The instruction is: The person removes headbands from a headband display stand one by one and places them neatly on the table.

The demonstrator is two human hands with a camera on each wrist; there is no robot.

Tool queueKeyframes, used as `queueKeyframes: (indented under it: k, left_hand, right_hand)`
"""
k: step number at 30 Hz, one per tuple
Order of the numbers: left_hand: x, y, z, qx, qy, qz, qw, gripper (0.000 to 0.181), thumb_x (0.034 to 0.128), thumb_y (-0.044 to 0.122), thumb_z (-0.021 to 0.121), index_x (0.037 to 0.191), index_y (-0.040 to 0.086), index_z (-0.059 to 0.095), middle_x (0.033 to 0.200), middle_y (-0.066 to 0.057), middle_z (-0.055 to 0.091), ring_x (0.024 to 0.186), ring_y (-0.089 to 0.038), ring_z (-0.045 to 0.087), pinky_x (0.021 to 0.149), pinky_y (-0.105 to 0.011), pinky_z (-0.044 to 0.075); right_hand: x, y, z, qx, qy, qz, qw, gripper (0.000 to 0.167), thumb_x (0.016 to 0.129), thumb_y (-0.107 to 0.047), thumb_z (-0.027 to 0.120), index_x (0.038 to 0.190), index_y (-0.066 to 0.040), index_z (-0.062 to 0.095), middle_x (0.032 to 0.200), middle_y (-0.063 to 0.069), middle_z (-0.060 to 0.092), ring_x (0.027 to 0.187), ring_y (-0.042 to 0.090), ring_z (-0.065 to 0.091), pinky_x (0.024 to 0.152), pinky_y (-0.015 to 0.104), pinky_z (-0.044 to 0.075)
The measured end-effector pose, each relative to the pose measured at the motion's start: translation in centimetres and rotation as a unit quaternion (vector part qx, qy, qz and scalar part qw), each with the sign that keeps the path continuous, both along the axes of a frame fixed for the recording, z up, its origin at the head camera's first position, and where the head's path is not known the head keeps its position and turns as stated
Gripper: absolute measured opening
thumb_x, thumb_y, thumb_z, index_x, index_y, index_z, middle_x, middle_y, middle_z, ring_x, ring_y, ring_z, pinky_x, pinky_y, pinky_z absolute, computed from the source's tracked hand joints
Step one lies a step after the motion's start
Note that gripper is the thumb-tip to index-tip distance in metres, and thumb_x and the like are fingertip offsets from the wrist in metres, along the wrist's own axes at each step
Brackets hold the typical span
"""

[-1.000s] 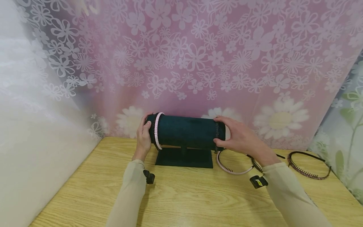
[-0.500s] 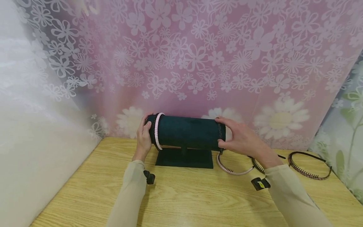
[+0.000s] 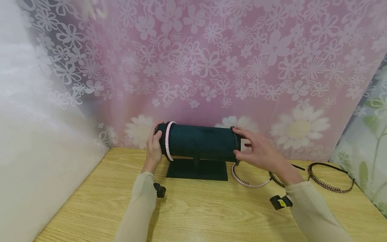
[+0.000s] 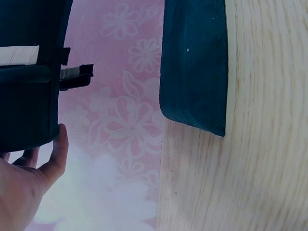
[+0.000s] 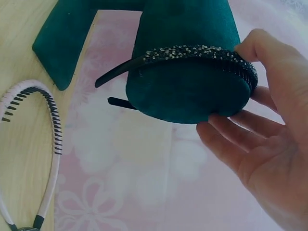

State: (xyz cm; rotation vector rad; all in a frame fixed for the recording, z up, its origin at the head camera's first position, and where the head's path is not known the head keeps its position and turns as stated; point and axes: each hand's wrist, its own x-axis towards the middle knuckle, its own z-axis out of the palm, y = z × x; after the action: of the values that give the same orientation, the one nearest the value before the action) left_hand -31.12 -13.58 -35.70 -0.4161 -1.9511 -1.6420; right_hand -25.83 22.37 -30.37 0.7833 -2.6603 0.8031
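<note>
A dark green padded roll (image 3: 202, 142) stands on a flat base (image 3: 196, 169). At its left end my left hand (image 3: 153, 148) grips the roll, fingers behind and thumb in front, beside a pink headband (image 3: 167, 141) and a dark one. My right hand (image 3: 261, 148) holds a dark glittery headband (image 3: 236, 143) around the right end of the roll. In the right wrist view the thumb and fingers of that hand (image 5: 269, 125) touch the sparkling band (image 5: 192, 52), whose tips stick out past the roll (image 5: 183, 91). The left wrist view shows the left hand (image 4: 33, 183) under the roll's end.
On the wooden table (image 3: 193, 208), right of the base, lie a pink toothed headband (image 3: 252, 186), a dark one (image 3: 276, 179) partly behind my right wrist, and a brown one (image 3: 326, 186) farther right. A pink flowered cloth (image 3: 193, 67) hangs behind.
My right hand has shifted slightly right, and the glittery headband has slid with it toward the right end of the roll. The left hand keeps its hold.
</note>
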Motion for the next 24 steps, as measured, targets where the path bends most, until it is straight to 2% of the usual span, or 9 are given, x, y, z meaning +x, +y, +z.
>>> queueKeyframes:
  k: [2, 7, 12, 16, 24]
  left_hand:
    - [0.0, 0.0, 0.0, -0.001, 0.0, 0.001, 1.0, 0.046, 0.1064, 0.018, 0.034, 0.148, 0.01, 0.051, 0.151, -0.02, 0.051, 0.131, -0.033, 0.051, 0.115, -0.051, 0.036]
    - [-0.1, 0.0, 0.0, -0.002, 0.004, -0.001, 1.0, 0.046, 0.1063, 0.018, 0.034, 0.148, 0.009, 0.051, 0.151, -0.022, 0.05, 0.13, -0.034, 0.051, 0.115, -0.053, 0.036]
    - [0.0, 0.0, -0.1, -0.004, -0.003, -0.004, 1.0, 0.046, 0.1066, 0.019, 0.033, 0.148, 0.011, 0.051, 0.152, -0.019, 0.05, 0.13, -0.032, 0.052, 0.115, -0.051, 0.037]
    - [0.1, 0.1, 0.0, -0.003, -0.003, -0.003, 1.0, 0.046, 0.1067, 0.019, 0.033, 0.149, 0.011, 0.05, 0.152, -0.02, 0.05, 0.13, -0.031, 0.052, 0.115, -0.05, 0.037]
    - [0.1, 0.0, 0.1, -0.008, 0.003, 0.001, 1.0, 0.046, 0.1069, 0.018, 0.032, 0.148, 0.011, 0.051, 0.151, -0.022, 0.05, 0.13, -0.032, 0.052, 0.115, -0.053, 0.036]
  right_hand:
    - [0.2, 0.1, -0.3, -0.016, 0.01, 0.002, 0.9998, 0.068, 0.092, -0.016, 0.075, 0.153, -0.007, 0.046, 0.159, 0.018, 0.043, 0.129, 0.04, 0.06, 0.094, 0.05, 0.056]
    - [0.8, 0.5, -1.0, -0.046, 0.042, -0.005, 0.9981, 0.059, 0.09, -0.015, 0.078, 0.145, -0.008, 0.056, 0.126, 0.015, 0.065, 0.097, 0.028, 0.073, 0.078, 0.038, 0.062]
    - [1.0, 0.8, -1.9, -0.068, 0.096, 0.004, 0.9931, 0.051, 0.087, -0.004, 0.078, 0.136, -0.003, 0.063, 0.095, 0.008, 0.074, 0.077, 0.018, 0.074, 0.068, 0.025, 0.06]
    - [1.1, 0.7, -2.4, -0.082, 0.122, 0.015, 0.989, 0.048, 0.085, 0.001, 0.077, 0.132, -0.001, 0.065, 0.088, 0.006, 0.075, 0.074, 0.018, 0.074, 0.067, 0.017, 0.057]
    - [1.5, 0.5, -2.5, -0.094, 0.118, -0.004, 0.9885, 0.047, 0.085, 0.001, 0.078, 0.131, -0.002, 0.067, 0.088, 0.005, 0.073, 0.078, 0.016, 0.072, 0.068, 0.019, 0.058]
